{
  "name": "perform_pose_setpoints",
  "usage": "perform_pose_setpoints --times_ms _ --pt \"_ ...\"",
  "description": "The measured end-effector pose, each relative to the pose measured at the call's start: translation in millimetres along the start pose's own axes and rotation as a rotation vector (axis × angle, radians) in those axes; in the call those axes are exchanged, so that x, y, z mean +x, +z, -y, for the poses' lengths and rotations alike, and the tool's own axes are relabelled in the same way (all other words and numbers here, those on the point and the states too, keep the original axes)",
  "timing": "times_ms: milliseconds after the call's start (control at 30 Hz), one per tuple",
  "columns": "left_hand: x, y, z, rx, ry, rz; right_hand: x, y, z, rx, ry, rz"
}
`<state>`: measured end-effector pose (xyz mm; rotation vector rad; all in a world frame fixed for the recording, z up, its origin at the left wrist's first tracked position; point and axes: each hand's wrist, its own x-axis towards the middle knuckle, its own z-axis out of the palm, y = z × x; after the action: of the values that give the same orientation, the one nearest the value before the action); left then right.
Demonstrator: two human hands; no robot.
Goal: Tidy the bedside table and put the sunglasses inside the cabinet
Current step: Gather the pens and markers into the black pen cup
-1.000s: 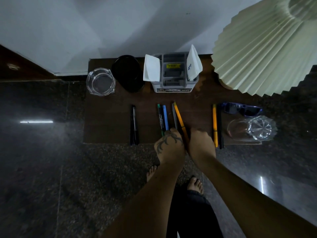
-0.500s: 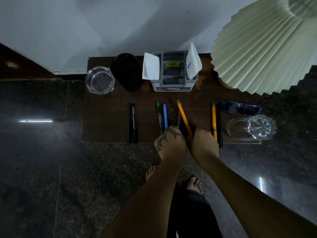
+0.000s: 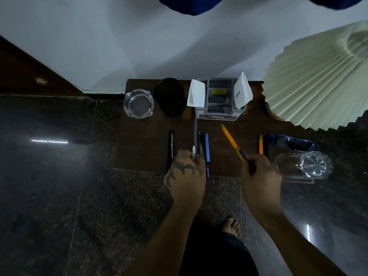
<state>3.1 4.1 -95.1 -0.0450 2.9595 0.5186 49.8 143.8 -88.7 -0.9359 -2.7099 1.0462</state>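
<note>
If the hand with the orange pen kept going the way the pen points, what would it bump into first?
Probably the gray organizer box. The right hand aims its orange pen up-left over bare table toward it, though depth is unclear.

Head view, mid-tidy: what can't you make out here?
- Cabinet: out of frame, below the table edge.
- Left hand fingers: curled under its own back; grip on the grey pen unclear.
- Organizer label: too small and dim.
- Lamp base: covered by its shade.
- Sunglasses: dim, detail lost.
</note>
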Motion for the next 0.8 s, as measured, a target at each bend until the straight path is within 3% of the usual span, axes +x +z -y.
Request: perform_pose_setpoints --times_ms 33,133,233,367,800 --pt "0.4 -7.2 5.9 -0.015 -0.091 -0.081 -6.3 -4.3 5.8 -0.004 -0.063 -0.051" --pt "10.3 -30.0 15.1 -0.237 -0.205 -0.088 -21.3 -10.0 28.1 0.029 -0.203 -0.138" --pt "15.4 -51.1 22.3 -0.256 -0.195 -0.225 -22.0 -10.2 57.0 0.081 -0.290 -0.188" --pt "27.3 -73.3 23.9 -0.289 -0.184 -0.287 -8.2 -2.7 95.6 0.121 -0.396 -0.227" --pt "92.0 -59.8 34.3 -0.165 -0.063 -0.338 57.7 50.8 144.1 -0.039 -0.511 -0.199"
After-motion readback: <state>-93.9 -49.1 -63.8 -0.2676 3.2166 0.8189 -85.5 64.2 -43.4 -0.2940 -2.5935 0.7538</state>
